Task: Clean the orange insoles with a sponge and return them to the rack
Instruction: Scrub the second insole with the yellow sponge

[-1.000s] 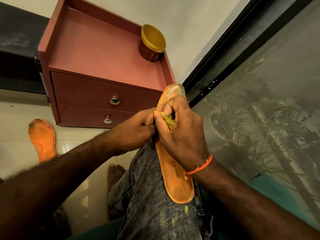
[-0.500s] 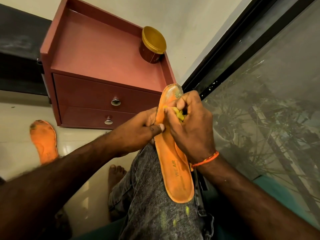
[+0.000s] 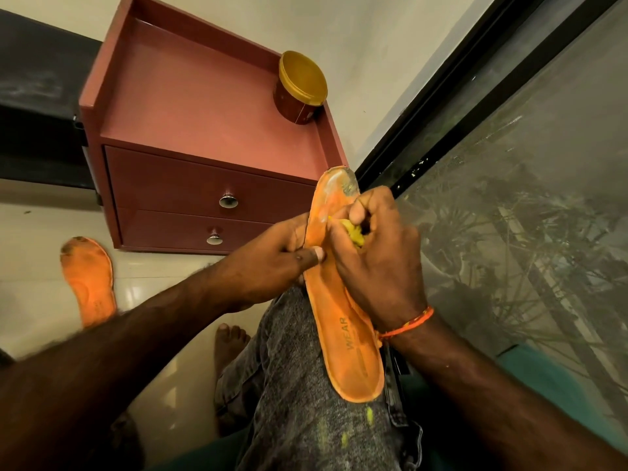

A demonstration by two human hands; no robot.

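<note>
Insole in work (image 3: 343, 300): lies along the knee, toe end up
Left hand (image 3: 272, 263): grips the insole edge, thumb on top
Right hand (image 3: 377, 263): fingers curled around the yellow sponge (image 3: 353, 231), pressing it on the insole
Second insole (image 3: 89, 280): on the floor (image 3: 40, 232), left of the red cabinet (image 3: 204, 137)

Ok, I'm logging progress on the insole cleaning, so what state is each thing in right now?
Held insole: propped on the knee, toe end smeared whitish.
Sponge: yellow, bunched, pressed on the insole.
Right hand: grips the sponge.
Left hand: holds the insole's edge.
Second insole: on the floor, toe dirty.
Jar: lid on, atop the cabinet.
Drawers: both closed.
</note>
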